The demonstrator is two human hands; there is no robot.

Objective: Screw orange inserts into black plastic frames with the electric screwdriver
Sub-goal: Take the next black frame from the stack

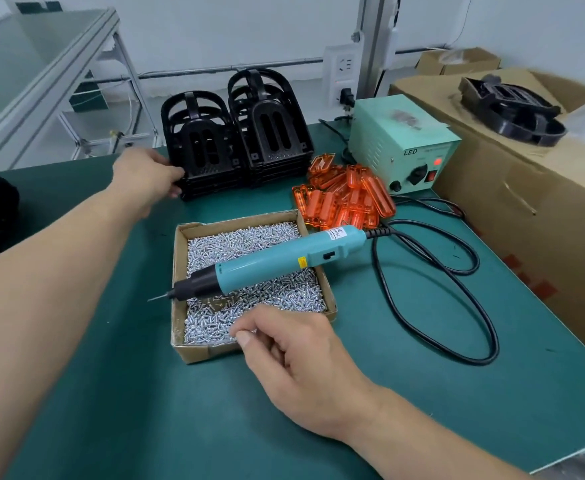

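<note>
The left hand (145,174) grips the left stack of black frames (208,143) at eleven o'clock; the right hand (294,351) pinches screws (249,237) from the box (201,351), beside the screwdriver (270,261); orange inserts (346,199) lie at one o'clock; a hasty pull could topple the stack.

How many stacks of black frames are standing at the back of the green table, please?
2: the left stack, which the left hand holds at its base, and the right stack close beside it. Another black frame lies on the cardboard box. Others may be hidden.
</note>
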